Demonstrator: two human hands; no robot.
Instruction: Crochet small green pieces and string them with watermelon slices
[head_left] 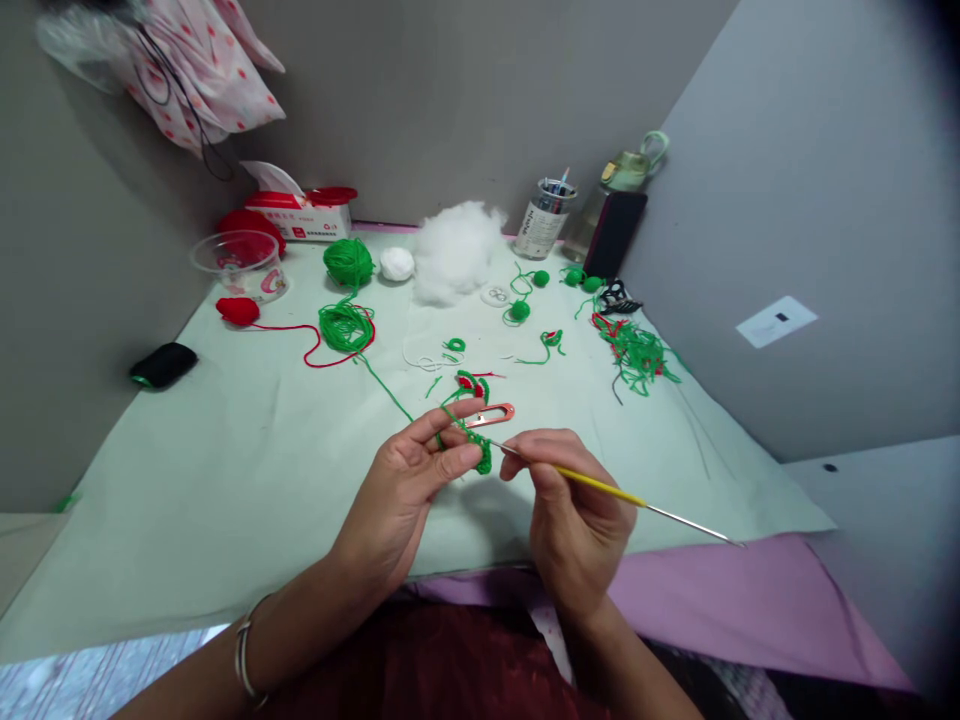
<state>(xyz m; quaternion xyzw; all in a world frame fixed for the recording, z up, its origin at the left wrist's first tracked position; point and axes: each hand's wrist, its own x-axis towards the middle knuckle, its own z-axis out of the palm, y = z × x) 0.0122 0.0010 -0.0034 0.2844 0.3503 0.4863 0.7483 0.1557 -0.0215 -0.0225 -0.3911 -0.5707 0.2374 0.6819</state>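
Between the thumb and fingers of my left hand [420, 470] is a small green crochet piece [484, 458]. A strand of green yarn [386, 386] runs from that hand back to a loose green coil [346, 328]. My right hand [574, 510] grips a crochet hook [600, 485] by its yellow handle, and the hook's metal tip meets the green piece. Just beyond my left fingers lie an orange stitch-marker-like pin [499, 413] and small red and green crocheted pieces [472, 384]. My left fingers partly cover the pin.
White stuffing [459, 250], a green yarn ball [348, 262] and a white ball [397, 264] stand at the back. Yarn scraps [641, 352] lie right, near a phone [616, 232] and pen cup [546, 222]. A plastic tub [247, 268] and black spool [165, 366] are left.
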